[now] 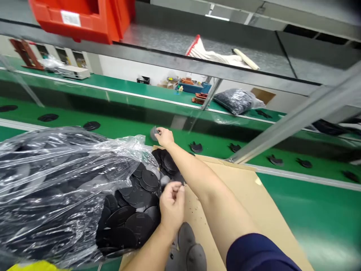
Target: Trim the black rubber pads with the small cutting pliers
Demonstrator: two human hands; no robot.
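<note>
My right hand [165,137] reaches over the green conveyor belt and pinches a thin dark grey disc [153,133] at its edge. Nearer to me, my left hand [172,201] is closed, thumb against curled fingers; whether something small is in it cannot be made out. It hovers by the spill of black discs [141,224] from a clear plastic bag [56,180]. Under my forearms lies a cardboard sheet [265,203], with a few more dark discs [196,258] on it beside my left wrist.
Dark parts with a cut-out [196,146] lie spaced along the belt on the right, round dark discs [47,117] on the left. A slanted metal post [284,124] rises at right. Overhead, a shelf [169,34] carries an orange bin [76,22] and a white glove [211,54].
</note>
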